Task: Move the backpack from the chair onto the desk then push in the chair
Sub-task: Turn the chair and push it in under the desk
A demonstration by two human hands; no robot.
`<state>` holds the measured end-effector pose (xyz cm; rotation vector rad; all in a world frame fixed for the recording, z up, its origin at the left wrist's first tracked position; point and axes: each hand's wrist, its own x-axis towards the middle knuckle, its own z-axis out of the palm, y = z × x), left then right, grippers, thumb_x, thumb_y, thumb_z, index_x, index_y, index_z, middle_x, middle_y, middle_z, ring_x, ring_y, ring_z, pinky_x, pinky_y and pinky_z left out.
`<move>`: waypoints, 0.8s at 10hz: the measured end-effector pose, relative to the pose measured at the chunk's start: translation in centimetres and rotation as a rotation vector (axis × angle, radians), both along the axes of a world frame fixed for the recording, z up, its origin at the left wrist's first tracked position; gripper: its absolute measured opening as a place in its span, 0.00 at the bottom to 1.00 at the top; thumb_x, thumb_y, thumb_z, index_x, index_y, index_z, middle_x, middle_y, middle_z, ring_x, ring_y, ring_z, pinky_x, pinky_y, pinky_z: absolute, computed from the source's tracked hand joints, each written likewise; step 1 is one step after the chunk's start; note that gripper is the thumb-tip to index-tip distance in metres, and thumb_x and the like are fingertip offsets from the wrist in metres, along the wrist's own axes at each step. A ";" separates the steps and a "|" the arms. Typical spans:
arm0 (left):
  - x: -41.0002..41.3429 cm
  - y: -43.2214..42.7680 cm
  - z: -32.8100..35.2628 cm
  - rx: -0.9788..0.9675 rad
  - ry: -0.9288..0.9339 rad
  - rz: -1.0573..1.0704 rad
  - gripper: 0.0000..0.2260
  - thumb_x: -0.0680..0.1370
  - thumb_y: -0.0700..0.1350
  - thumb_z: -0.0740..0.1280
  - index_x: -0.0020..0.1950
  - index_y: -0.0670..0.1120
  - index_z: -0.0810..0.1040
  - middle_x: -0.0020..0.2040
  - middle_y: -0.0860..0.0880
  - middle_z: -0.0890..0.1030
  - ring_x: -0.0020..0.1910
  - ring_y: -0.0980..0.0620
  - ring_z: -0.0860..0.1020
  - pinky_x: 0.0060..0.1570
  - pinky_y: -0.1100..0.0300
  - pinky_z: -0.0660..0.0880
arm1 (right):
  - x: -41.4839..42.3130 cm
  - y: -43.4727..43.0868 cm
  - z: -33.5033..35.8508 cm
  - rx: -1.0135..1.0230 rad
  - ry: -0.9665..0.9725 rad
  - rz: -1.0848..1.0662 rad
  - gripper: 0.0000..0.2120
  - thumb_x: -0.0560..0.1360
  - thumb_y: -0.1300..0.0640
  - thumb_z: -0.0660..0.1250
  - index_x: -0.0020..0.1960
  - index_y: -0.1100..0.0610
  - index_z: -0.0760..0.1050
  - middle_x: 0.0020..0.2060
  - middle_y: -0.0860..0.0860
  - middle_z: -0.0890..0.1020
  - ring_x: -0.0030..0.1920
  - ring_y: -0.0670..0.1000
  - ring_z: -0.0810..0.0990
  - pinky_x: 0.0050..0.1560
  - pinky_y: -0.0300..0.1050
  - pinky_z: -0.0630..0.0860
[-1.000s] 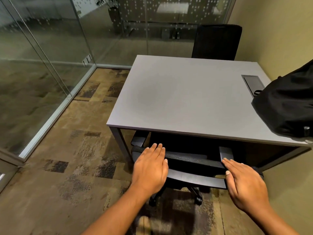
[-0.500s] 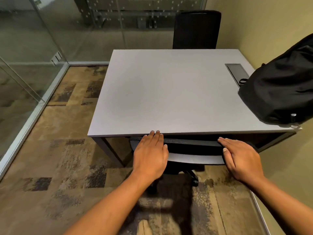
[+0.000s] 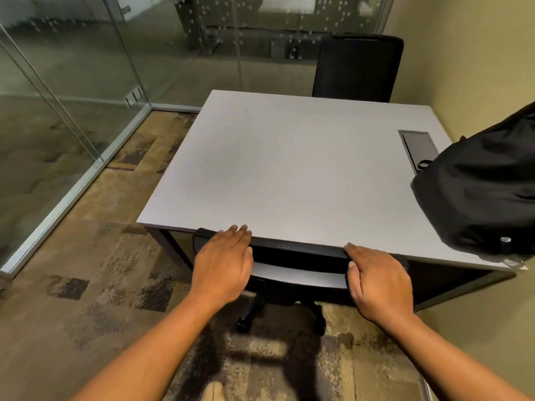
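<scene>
Backpack (image 3: 480, 195) black, sits on desk (image 3: 289, 175) at right edge of frame; small logo on it, unreadable. Chair (image 3: 295, 273) pushed under desk, lower center. L hand (image 3: 223, 264) + R hand (image 3: 379, 282) flat on chair back, fingers open, no clamped grip.

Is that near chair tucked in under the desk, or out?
In. The chair has its backrest top at the desk edge, seat hidden beneath, only its wheeled base showing.

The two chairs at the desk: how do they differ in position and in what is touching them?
The near chair is tucked beneath the desk, backrest top at the edge; the far chair shows its whole backrest. The left hand and right hand rest on the near chair; nothing touches the far chair. Both are black.
</scene>
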<state>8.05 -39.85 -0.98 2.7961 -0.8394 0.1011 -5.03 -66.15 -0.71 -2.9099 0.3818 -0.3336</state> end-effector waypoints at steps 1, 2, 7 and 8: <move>-0.8 -1.1 0.1 0.004 -0.004 0.021 0.24 0.81 0.51 0.48 0.68 0.45 0.74 0.68 0.48 0.75 0.69 0.50 0.70 0.70 0.54 0.62 | 0.0 -1.5 -0.1 -0.015 0.011 0.036 0.19 0.76 0.51 0.56 0.61 0.55 0.79 0.58 0.50 0.83 0.59 0.51 0.79 0.62 0.47 0.71; -1.5 -1.8 0.3 0.006 0.000 0.035 0.24 0.81 0.51 0.48 0.68 0.44 0.75 0.68 0.47 0.76 0.69 0.50 0.71 0.70 0.55 0.61 | -0.1 -2.5 -0.2 -0.015 0.016 0.050 0.19 0.76 0.51 0.55 0.61 0.55 0.79 0.58 0.50 0.83 0.59 0.51 0.79 0.63 0.47 0.71; 0.4 -2.3 0.3 0.006 0.026 -0.001 0.24 0.80 0.51 0.48 0.69 0.44 0.73 0.68 0.47 0.75 0.70 0.49 0.70 0.70 0.55 0.59 | 1.2 -2.7 -0.2 -0.014 0.003 0.014 0.20 0.76 0.51 0.55 0.61 0.54 0.79 0.57 0.50 0.83 0.59 0.51 0.79 0.61 0.47 0.71; 0.9 -2.2 0.2 0.004 0.025 -0.014 0.23 0.80 0.51 0.49 0.69 0.44 0.73 0.69 0.47 0.75 0.70 0.49 0.70 0.71 0.55 0.59 | 1.4 -2.6 -0.3 -0.014 0.004 0.004 0.20 0.76 0.51 0.55 0.61 0.54 0.79 0.57 0.50 0.83 0.59 0.51 0.79 0.61 0.47 0.71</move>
